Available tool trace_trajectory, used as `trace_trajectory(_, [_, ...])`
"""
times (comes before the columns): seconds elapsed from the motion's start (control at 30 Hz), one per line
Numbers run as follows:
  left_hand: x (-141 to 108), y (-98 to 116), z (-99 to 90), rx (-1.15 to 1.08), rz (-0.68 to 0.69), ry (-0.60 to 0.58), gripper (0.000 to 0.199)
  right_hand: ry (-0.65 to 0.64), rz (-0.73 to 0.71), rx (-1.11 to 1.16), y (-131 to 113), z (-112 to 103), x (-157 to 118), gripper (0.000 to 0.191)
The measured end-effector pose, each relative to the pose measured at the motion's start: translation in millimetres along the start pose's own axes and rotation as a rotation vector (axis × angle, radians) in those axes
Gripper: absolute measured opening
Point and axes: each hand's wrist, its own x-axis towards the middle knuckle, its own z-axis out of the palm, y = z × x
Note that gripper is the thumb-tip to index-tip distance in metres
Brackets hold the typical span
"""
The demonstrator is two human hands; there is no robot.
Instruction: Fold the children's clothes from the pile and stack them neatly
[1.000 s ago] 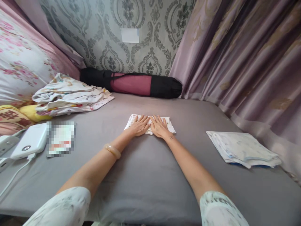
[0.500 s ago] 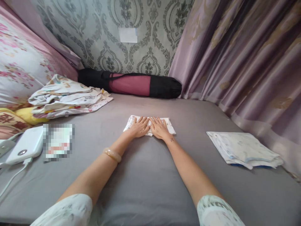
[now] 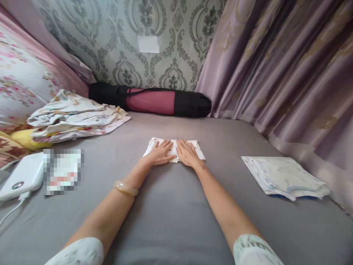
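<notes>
A small white printed cloth [image 3: 175, 149], folded into a flat rectangle, lies on the grey bed sheet [image 3: 171, 213] in front of me. My left hand [image 3: 160, 153] rests flat on its left half, fingers stretched out and thumb pointing right along the near edge. On the right half lies my right hand [image 3: 187, 152], palm down with the fingers extended. Between the two hands a strip of the cloth shows. Both palms cover part of it, and neither hand grips it.
To the right lies a stack of folded white cloths [image 3: 286, 176]. A heap of printed cloths [image 3: 77, 116] sits at the left, behind a white power bank [image 3: 24, 176] with a cable and a blurred-out item [image 3: 63, 171]. A black and pink long bag [image 3: 150, 101] lies against the wall.
My left hand has slid slightly left over the cloth, so the gap between my hands is wider. The right hand stays nearly in place. The view has shifted a little.
</notes>
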Motion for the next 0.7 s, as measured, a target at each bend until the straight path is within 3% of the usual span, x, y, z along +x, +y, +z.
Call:
trace_trajectory(0.2, [5.6, 2.7, 5.4, 0.103, -0.171, 0.343, 0.048, 0.138, -0.071, -0.045, -18.3, -5.8, 0.0, 0.056])
trace_trajectory(0.5, [9.2, -2.1, 27.6, 0.218, -0.149, 0.251, 0.048, 0.02, -0.086, -0.032, -29.4, 6.7, 2.0, 0.056])
trace_trajectory(0.7, [7.8, 5.3, 19.1, 0.229, -0.158, 0.318, 0.048, 0.024, -0.076, -0.012, -24.1, -0.2, 2.1, 0.056])
